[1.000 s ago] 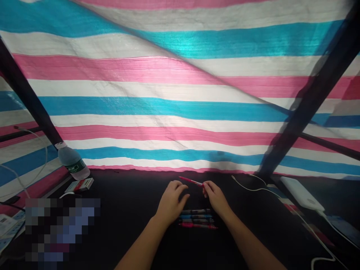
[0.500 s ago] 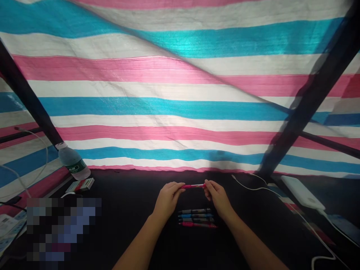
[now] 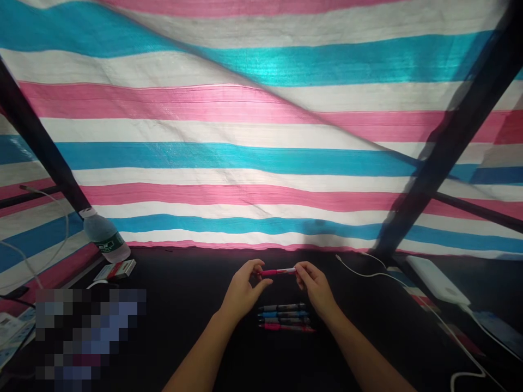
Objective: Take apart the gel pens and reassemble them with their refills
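Head camera sees the left hand point(image 3: 245, 288) and right hand point(image 3: 316, 287) pinching a pink pen point(image 3: 278, 271) by its ends, above the dark table point(image 3: 196, 283). Four pens point(image 3: 284, 316) lie side by side below, maybe to keep them neat.

Body log | left hand point(image 3: 244, 289), right hand point(image 3: 316, 288): showing bare skin, slender fingers | left forearm point(image 3: 198, 351), right forearm point(image 3: 365, 354): showing bare skin
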